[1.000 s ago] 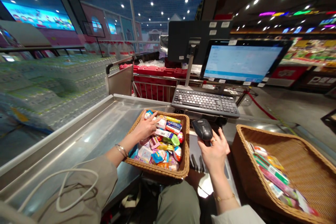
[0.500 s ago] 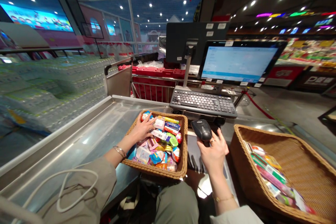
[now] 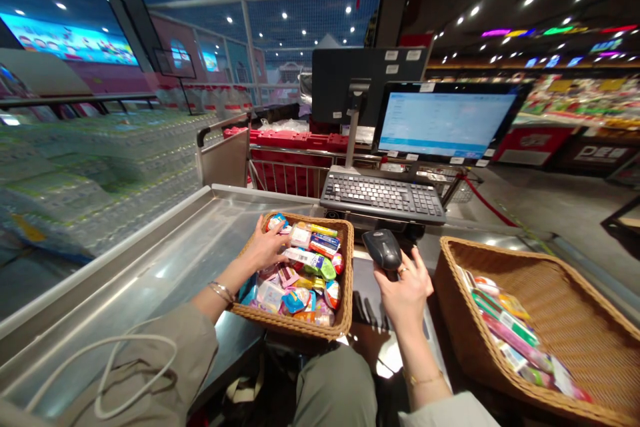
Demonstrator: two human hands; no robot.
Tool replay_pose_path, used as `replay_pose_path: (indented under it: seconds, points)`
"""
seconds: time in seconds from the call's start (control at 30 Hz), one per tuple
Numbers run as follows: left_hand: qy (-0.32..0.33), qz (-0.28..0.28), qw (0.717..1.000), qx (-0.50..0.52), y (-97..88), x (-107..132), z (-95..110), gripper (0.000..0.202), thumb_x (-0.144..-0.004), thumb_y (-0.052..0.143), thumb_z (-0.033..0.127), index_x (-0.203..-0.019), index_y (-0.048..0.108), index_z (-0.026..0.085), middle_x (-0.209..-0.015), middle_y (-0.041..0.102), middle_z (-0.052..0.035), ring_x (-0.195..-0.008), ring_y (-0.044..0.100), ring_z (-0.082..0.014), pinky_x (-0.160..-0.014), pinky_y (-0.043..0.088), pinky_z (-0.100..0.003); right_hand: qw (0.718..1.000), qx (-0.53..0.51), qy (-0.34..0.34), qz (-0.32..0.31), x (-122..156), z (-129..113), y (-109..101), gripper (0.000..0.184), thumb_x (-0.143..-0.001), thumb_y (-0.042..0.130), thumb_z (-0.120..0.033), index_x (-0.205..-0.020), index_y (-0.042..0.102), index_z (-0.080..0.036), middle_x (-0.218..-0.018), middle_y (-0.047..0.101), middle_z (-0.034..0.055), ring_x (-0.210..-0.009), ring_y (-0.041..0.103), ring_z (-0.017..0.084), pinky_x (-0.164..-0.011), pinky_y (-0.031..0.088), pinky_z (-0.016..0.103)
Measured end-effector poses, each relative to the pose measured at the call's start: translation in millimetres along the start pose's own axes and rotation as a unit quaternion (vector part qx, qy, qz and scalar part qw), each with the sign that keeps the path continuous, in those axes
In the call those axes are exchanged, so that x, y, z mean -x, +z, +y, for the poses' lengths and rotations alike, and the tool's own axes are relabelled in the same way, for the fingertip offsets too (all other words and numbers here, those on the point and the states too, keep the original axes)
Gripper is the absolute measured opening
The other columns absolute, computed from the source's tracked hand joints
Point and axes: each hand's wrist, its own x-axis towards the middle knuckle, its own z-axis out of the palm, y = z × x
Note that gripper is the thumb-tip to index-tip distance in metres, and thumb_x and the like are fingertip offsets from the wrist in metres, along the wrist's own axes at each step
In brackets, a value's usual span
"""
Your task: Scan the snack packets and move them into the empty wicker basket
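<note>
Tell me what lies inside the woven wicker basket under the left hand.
The woven wicker basket holds small colourful sweet packets, piled loosely. The left hand covers some at its far corner; its floor is hidden.

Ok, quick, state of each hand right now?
Left hand: in the left basket, fingers on a small packet; grip cannot be told.
Right hand: closed around the barcode scanner.

Basket (image 3: 300, 328): tan woven wicker; packets (image 3: 310, 260) inside multicoloured. Scanner (image 3: 383, 250) right of basket: black. Table (image 3: 165, 267) left of basket: silver-grey.
</note>
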Motion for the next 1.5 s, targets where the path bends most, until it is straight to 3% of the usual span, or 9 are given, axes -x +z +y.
replay_pose_path:
  seconds: [0.17,0.37,0.63,1.1,1.33,1.5]
  points:
    - [0.025,0.054,0.998,-0.035,-3.8,-6.5,7.6,0.017,-0.090,0.062,0.038,-0.101,0.069,0.028,-0.117,0.073,-0.0063,-0.128,0.056,-0.0263,-0.112,-0.019,-0.067,1.000,0.005,-0.004,-0.004,1.1,1.2,-0.9,0.027,-0.077,0.060,-0.044,-0.088,0.071,-0.021,-0.119,0.069,0.0104,-0.134,0.043,0.034,-0.108,0.026,0.054]
    - [0.030,0.106,0.992,-0.058,-6.4,-16.6,25.7,0.015,-0.090,0.061,0.029,-0.102,0.070,0.029,-0.091,0.077,-0.0024,-0.121,0.061,-0.0302,-0.111,-0.015,-0.072,1.000,0.008,-0.005,-0.010,1.8,-0.3,-4.8,0.027,-0.078,0.059,-0.045,-0.084,0.071,-0.021,-0.121,0.068,0.0109,-0.134,0.043,0.034,-0.108,0.026,0.054]
    - [0.025,0.156,0.984,-0.085,-16.1,-34.6,55.0,0.016,-0.091,0.058,0.027,-0.104,0.068,0.028,-0.086,0.075,-0.0020,-0.116,0.063,-0.0282,-0.111,-0.017,-0.071,0.999,0.017,-0.025,-0.009,2.1,-0.4,-7.6,0.024,-0.078,0.060,-0.042,-0.082,0.069,-0.021,-0.122,0.069,0.0092,-0.134,0.043,0.033,-0.107,0.026,0.055]
    - [0.025,0.222,0.971,-0.078,-14.9,-49.5,81.6,0.025,-0.098,0.047,0.027,-0.115,0.065,0.026,-0.093,0.075,-0.0051,-0.126,0.059,-0.0301,-0.114,-0.015,-0.071,0.998,0.011,-0.063,-0.010,3.1,-4.6,-12.9,0.016,-0.077,0.063,-0.036,-0.078,0.068,-0.021,-0.122,0.069,0.0088,-0.134,0.043,0.035,-0.105,0.028,0.056]
    - [0.038,0.227,0.970,-0.077,-8.3,-55.5,87.9,0.035,-0.097,0.044,0.013,-0.127,0.060,0.023,-0.103,0.075,-0.0067,-0.132,0.053,-0.0286,-0.119,-0.011,-0.066,0.997,0.021,-0.071,-0.010,5.8,-7.8,-12.0,0.013,-0.076,0.064,-0.032,-0.080,0.068,-0.021,-0.122,0.069,0.0094,-0.134,0.043,0.035,-0.106,0.025,0.058]
    - [0.042,0.240,0.966,-0.089,-6.4,-60.2,93.4,0.037,-0.097,0.043,0.014,-0.129,0.058,0.025,-0.107,0.075,-0.0059,-0.132,0.054,-0.0278,-0.120,-0.012,-0.063,0.997,0.021,-0.078,-0.009,5.3,-9.4,-13.0,0.013,-0.077,0.064,-0.032,-0.082,0.068,-0.021,-0.121,0.069,0.0095,-0.135,0.043,0.035,-0.105,0.026,0.057]
